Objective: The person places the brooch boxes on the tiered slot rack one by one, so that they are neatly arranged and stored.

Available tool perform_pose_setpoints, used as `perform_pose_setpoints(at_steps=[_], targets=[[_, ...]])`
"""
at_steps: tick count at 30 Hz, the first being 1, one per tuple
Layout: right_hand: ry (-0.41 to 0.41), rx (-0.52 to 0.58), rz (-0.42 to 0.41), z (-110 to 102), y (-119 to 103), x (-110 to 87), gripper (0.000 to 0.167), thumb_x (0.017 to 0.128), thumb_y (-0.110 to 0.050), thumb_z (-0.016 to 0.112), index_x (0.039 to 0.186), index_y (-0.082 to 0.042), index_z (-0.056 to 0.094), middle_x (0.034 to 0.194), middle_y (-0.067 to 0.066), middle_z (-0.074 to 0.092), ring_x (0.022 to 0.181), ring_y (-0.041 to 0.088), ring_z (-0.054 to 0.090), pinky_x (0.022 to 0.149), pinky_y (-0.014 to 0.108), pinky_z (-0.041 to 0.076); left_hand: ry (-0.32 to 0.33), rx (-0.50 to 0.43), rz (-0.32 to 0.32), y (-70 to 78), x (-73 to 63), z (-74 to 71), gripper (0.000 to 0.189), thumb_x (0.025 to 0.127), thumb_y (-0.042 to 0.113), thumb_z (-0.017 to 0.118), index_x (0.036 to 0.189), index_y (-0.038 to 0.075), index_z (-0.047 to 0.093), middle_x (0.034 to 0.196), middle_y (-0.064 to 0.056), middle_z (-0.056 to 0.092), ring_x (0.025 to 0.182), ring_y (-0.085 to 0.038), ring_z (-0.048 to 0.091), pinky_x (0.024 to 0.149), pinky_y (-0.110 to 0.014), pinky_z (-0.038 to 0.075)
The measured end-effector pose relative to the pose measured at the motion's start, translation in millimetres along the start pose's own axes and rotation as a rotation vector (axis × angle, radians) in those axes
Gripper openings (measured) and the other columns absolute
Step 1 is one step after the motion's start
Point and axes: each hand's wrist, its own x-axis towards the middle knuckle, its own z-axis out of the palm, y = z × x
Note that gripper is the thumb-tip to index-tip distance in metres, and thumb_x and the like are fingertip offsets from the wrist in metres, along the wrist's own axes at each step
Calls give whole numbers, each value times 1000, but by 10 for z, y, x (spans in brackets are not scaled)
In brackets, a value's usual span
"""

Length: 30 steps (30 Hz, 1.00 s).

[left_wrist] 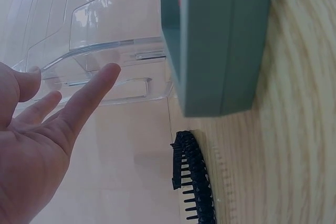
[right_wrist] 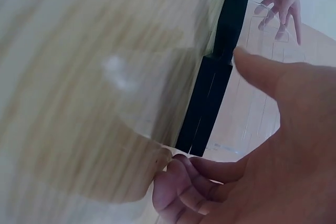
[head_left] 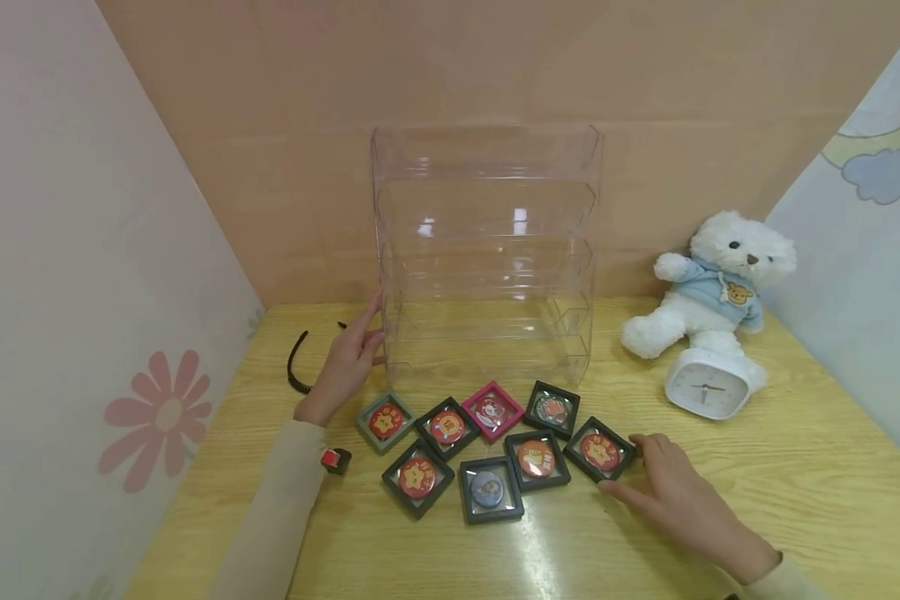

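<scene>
A clear plastic tiered display rack (head_left: 487,287) stands against the back wall. My left hand (head_left: 348,358) is at its left side, fingers extended; in the left wrist view the left fingers (left_wrist: 86,100) lie along the rack's clear side. Several square display frames with round badges lie in front of the rack. My right hand (head_left: 678,496) holds the rightmost black frame (head_left: 600,450), thumb at its near corner and fingers at its right corner. In the right wrist view, the black frame's edge (right_wrist: 205,103) spans between thumb and fingers.
A white teddy bear (head_left: 720,283) in a blue top sits at the right, with a white clock (head_left: 707,383) before it. On the left lie a black toothed hair band (head_left: 294,367) and a small red-and-black object (head_left: 335,460). A green frame (left_wrist: 220,45) is near the left wrist.
</scene>
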Motion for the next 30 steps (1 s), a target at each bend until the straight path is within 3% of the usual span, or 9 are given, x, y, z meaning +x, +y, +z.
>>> perform_pose_setpoints(at_steps=[3,7,11,17,24,30], targets=[[5,-13,5,2,-4,18,83,84,-52,80,122,16,53,111,22,58,103,38,56,86,58,54,2,-6,4,16,6,7,67,108,4,44,164,29,17,162,-14,28,125,-45,55,81,-44,62],[5,-7,20,2,-6,30,81,83,-50,82,119,17,55,110,23,58,102,39,57,87,59,53,-4,-3,4,241,-27,-4,66,107,-2,43,164,17,17,160,-23,28,124,-51,53,81,-51,61],[10,23,33,7,4,41,82,80,-47,85,119,18,53,110,26,59,103,42,58,88,61,52,-6,2,5,434,-64,-24,65,106,-5,43,163,12,18,157,-28,30,122,-53,52,83,-54,60],[31,84,40,2,19,50,85,77,-41,89,121,19,49,109,29,60,100,42,61,86,60,54,1,9,-3,451,-71,-24,66,106,-6,43,164,13,18,157,-28,31,122,-53,52,83,-55,60],[36,126,57,-47,-19,51,83,70,-30,94,122,13,46,102,17,62,85,22,60,70,37,56,3,10,-12,466,-67,-20,66,106,-7,43,164,13,18,157,-27,31,123,-52,52,83,-55,60],[51,233,50,-59,-48,41,81,66,-11,95,124,9,42,99,16,62,78,20,67,66,28,60,9,25,3,464,-68,-14,66,106,-7,43,163,11,18,156,-28,32,122,-52,53,82,-54,60]])
